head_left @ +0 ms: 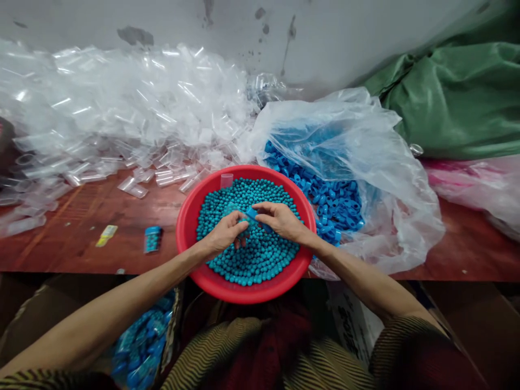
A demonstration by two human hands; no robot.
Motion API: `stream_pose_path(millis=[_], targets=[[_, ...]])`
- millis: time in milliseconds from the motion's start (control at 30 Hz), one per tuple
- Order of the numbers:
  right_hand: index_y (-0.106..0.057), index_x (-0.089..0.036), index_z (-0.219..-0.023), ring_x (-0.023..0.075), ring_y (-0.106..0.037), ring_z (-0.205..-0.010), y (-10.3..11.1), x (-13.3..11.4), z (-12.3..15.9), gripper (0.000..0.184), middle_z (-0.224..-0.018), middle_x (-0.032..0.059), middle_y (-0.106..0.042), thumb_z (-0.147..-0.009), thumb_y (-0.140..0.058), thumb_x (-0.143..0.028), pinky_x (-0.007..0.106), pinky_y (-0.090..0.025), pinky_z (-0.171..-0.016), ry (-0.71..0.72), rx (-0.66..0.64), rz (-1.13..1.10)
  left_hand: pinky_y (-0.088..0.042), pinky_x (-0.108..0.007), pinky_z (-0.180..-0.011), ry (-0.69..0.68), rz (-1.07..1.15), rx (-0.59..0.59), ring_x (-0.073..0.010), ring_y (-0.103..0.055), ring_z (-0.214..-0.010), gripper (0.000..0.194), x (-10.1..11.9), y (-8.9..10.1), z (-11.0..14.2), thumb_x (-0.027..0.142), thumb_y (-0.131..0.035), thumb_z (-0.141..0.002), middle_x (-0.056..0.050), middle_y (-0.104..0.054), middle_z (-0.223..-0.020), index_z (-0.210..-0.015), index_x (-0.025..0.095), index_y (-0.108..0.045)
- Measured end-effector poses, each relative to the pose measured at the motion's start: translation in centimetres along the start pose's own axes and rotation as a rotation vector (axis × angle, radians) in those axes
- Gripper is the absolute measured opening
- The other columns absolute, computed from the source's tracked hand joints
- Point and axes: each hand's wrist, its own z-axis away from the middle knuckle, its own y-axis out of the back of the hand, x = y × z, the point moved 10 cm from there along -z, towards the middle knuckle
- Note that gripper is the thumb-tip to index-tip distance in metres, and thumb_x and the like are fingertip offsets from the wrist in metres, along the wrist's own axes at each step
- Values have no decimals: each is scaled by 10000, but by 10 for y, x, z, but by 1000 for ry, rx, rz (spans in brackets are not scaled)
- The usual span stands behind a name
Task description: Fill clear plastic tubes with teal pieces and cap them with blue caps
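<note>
A red basin (184, 238) full of turquoise beads (252, 265) sits at the table's front edge, with both hands above the beads. My left hand (225, 233) is closed around a clear plastic tube, mostly hidden by the fingers. Thumb and fingers of my right hand (280, 221) pinch a blue cap (252, 212) close to the tube's end. Whether cap and tube touch is unclear. Another clear tube (226, 181) stands in the beads by the basin's far rim.
A large heap of clear tubes (154, 108) lies behind and left. Blue caps (333, 203) spill from a clear plastic bag (398, 216) at right. One capped tube of beads (153, 239) and a yellow-white packet (106, 235) lie left. Below, a box holds filled tubes (142, 346).
</note>
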Motion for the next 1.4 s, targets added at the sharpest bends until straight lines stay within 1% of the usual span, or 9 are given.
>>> stream_pose_path(millis=[233, 433, 600, 733, 833, 933, 1167, 1300, 1400], targets=[[-691, -191, -1022, 105, -576, -596, -5, 10, 11, 272, -764, 4, -657, -816, -529, -264, 217, -480, -539, -110, 46, -204, -407, -203, -359, -38, 117, 104, -91, -534, -430, 595, 6, -1, 5, 398, -627, -714, 58, -531, -665, -1209, 165, -393], [-692, -178, -1022, 95, -535, -504, -15, 23, 16, 279, -617, -17, -606, -813, -527, -259, 201, -439, -470, -226, -30, -323, -387, -194, -340, -47, 71, 119, -80, -502, -420, 509, 5, -6, 8, 327, -601, -732, 55, -522, -647, -1178, 149, -429], [-705, -160, -884, 93, -499, -551, -10, -13, 18, 216, -614, -10, -572, -846, -501, -220, 211, -408, -560, 86, 10, -51, -312, -155, -316, -79, 80, 182, -35, -395, -342, 253, 8, -5, 8, 281, -567, -754, 100, -433, -554, -962, 185, -460], [-687, -152, -901, 108, -498, -628, -8, -24, 20, 229, -674, 10, -570, -868, -467, -207, 241, -410, -647, 222, 13, 106, -290, -149, -305, -80, 100, 209, -30, -360, -327, 248, 10, -2, 8, 297, -577, -753, 110, -395, -530, -945, 190, -462], [-646, -178, -1044, 123, -544, -745, -7, -12, 16, 259, -845, 20, -619, -810, -536, -195, 263, -439, -702, 143, -83, -17, -316, -154, -313, -62, 103, 145, -61, -455, -373, 335, 10, -2, 7, 371, -588, -757, 87, -463, -565, -1003, 194, -447], [-618, -162, -1057, 112, -555, -672, -3, 10, 11, 302, -831, 11, -619, -765, -583, -233, 253, -467, -614, -60, -122, -222, -336, -159, -320, -59, 91, 79, -76, -503, -402, 420, 11, -3, 8, 430, -610, -742, 76, -489, -605, -1041, 197, -430], [-490, -176, -1113, 118, -585, -627, -2, 21, 3, 529, -904, 24, -596, -634, -698, -260, 232, -490, -462, -219, 71, -482, -341, -170, -323, -108, -71, 69, -63, -470, -386, 399, 21, -2, 12, 369, -544, -796, 71, -472, -645, -1128, 207, -395], [-559, -171, -1025, 145, -604, -701, -4, -7, 6, 253, -823, 22, -615, -800, -554, -286, 273, -512, -592, -86, 53, -275, -357, -182, -378, -166, -88, 157, -47, -433, -416, 464, 31, 2, 17, 290, -527, -812, 56, -463, -682, -1251, 227, -389], [-537, -144, -1136, 191, -609, -814, -13, -35, 15, 358, -929, 79, -631, -843, -534, -349, 352, -499, -754, 65, -30, 92, -348, -194, -420, -205, -30, 191, -58, -393, -441, 470, 33, 3, 19, 276, -540, -808, 57, -443, -628, -1262, 223, -430]])
